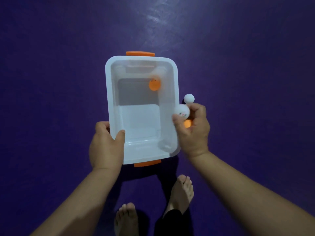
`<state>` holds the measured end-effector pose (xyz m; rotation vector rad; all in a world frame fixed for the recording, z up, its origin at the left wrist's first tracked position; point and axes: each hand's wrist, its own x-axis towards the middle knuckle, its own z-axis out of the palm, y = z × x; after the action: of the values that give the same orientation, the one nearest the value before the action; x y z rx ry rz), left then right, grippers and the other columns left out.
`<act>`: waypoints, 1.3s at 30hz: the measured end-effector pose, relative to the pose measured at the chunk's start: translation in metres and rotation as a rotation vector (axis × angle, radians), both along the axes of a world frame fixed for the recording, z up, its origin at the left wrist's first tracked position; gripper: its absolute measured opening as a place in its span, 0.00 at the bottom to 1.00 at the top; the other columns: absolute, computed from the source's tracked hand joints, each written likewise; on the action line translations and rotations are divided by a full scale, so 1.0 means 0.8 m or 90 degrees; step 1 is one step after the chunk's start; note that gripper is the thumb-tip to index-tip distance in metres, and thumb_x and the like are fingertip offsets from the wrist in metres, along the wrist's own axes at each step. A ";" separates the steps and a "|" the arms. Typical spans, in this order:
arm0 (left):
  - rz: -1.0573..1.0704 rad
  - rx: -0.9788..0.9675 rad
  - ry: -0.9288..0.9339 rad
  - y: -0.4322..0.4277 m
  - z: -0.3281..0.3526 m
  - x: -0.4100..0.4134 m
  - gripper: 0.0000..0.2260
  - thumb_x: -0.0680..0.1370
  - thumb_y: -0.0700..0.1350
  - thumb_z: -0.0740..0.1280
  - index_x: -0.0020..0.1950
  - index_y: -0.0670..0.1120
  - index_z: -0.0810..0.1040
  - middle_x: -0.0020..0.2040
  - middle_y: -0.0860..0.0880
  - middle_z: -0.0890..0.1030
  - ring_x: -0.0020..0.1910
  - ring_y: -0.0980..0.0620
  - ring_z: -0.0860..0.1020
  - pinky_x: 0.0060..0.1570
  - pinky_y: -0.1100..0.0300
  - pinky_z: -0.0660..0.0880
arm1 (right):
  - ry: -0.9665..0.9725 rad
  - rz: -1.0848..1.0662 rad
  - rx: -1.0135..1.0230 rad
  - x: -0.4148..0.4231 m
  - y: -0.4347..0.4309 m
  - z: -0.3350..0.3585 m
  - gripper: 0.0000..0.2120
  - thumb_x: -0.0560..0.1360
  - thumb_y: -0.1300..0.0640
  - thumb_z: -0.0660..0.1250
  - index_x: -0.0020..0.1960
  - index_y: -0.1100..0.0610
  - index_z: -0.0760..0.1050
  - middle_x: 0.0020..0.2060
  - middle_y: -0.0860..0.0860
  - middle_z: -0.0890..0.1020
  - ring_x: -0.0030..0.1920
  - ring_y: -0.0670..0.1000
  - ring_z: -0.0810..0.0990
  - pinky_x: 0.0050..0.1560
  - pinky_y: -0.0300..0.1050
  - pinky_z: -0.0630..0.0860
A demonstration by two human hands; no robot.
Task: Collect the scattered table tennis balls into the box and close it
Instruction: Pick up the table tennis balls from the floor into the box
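A white plastic box (109,92) with orange latches at its far and near ends is held above the purple floor, open, no lid in view. My left hand (106,145) grips its near left rim, thumb inside. One orange ball (154,85) lies inside near the far right corner. My right hand (193,130) is at the box's right rim, shut on a white ball with a small printed face (182,111) at the fingertips and an orange ball (187,123) in the palm. Another white ball (189,98) lies on the floor just beyond my right fingers.
Purple floor (59,82) stretches all around, with a pale glare patch (155,17) at the top. My two bare feet, the left foot (127,218) and the right foot (182,193), stand below the box, close to its near orange latch (147,163).
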<state>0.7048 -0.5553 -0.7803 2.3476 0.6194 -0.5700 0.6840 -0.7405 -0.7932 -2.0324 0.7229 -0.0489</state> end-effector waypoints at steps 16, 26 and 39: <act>0.003 0.010 -0.029 0.002 -0.008 -0.003 0.12 0.76 0.44 0.66 0.56 0.44 0.68 0.44 0.53 0.72 0.39 0.51 0.73 0.35 0.57 0.71 | 0.227 0.159 -0.330 0.061 -0.080 -0.090 0.18 0.77 0.59 0.61 0.66 0.53 0.72 0.67 0.55 0.68 0.67 0.56 0.65 0.65 0.54 0.68; -0.049 0.010 0.005 0.002 0.020 -0.001 0.09 0.79 0.46 0.61 0.56 0.44 0.68 0.43 0.51 0.75 0.40 0.47 0.75 0.37 0.53 0.73 | 0.379 0.277 -0.226 0.010 -0.087 -0.068 0.22 0.76 0.64 0.60 0.69 0.52 0.66 0.62 0.56 0.67 0.51 0.55 0.71 0.47 0.45 0.69; -0.150 0.066 0.004 -0.002 0.283 0.017 0.10 0.79 0.46 0.60 0.58 0.43 0.68 0.42 0.48 0.75 0.38 0.45 0.74 0.32 0.56 0.66 | 0.016 0.137 -0.117 -0.003 0.005 0.284 0.21 0.73 0.63 0.66 0.65 0.55 0.71 0.51 0.44 0.72 0.34 0.43 0.72 0.37 0.28 0.68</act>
<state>0.7187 -0.5572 -0.5539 2.5368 0.3855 -0.6624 0.6813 -0.7368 -0.5664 -2.2800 0.5274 0.0351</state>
